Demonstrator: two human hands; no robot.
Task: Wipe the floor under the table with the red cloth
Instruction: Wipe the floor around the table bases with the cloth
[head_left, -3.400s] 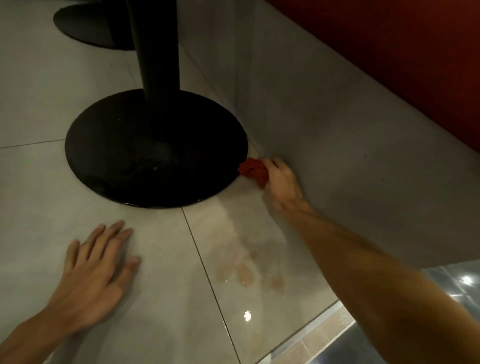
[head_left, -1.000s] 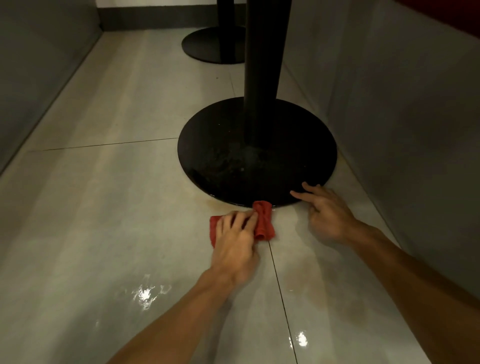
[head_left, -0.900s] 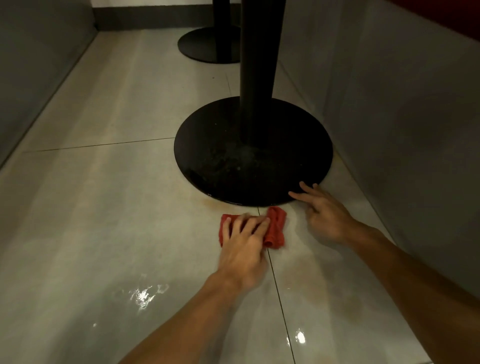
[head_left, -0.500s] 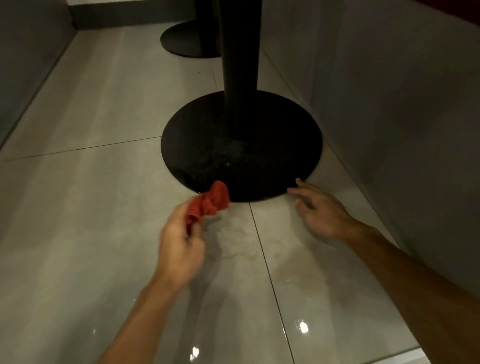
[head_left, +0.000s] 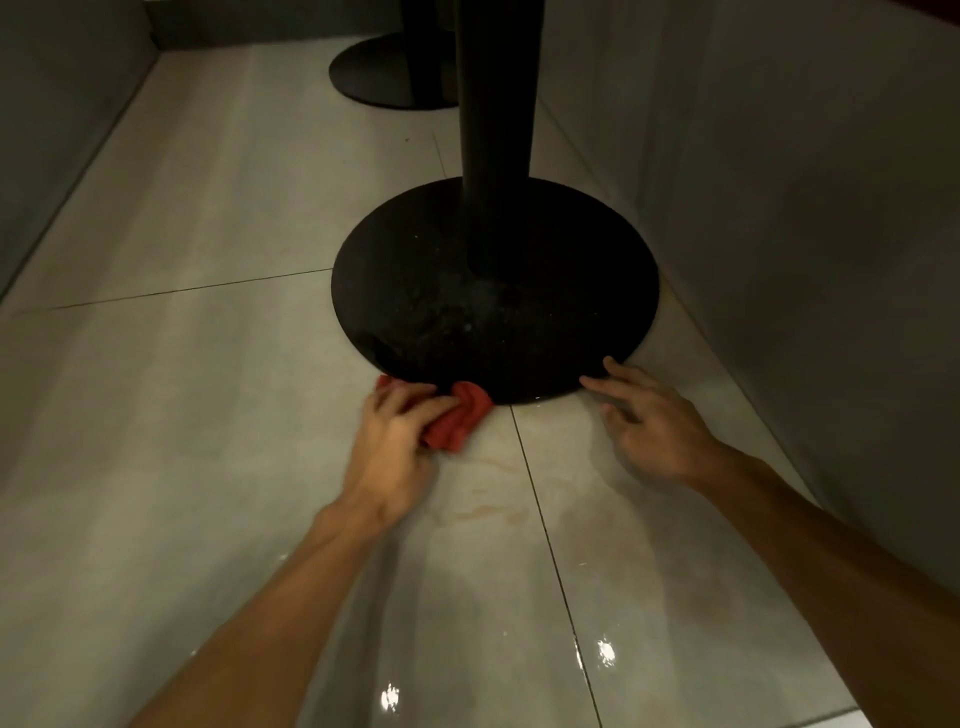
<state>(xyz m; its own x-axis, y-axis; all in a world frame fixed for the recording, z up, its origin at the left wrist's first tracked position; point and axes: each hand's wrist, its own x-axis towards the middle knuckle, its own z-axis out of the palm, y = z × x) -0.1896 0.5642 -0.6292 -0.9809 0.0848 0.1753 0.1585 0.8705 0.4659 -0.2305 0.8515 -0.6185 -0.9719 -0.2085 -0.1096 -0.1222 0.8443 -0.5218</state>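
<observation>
**Head view: red cloth bunched against the near rim of the table base**

The black post is cut off by the top edge, and both forearms run off the bottom. The left hand, slightly blurred, covers most of the red cloth. Only a crumpled lobe to the right of the fingers and a small corner past the knuckles show.

The cloth is a dull red, wadded into folds. It lies on the floor, touching the near edge of the round black base. The left fingers are bent down over it, gripping it.

The right hand holds nothing. Its fingers are straight and spread, with the tips at the base's near-right rim.

Faint brownish smears mark the glossy tile beside a grout line.

Left of the base, tile runs wide to the grey wall. On the right, only a narrow strip separates the base from the grey panel. A second black base stands farther back.
</observation>
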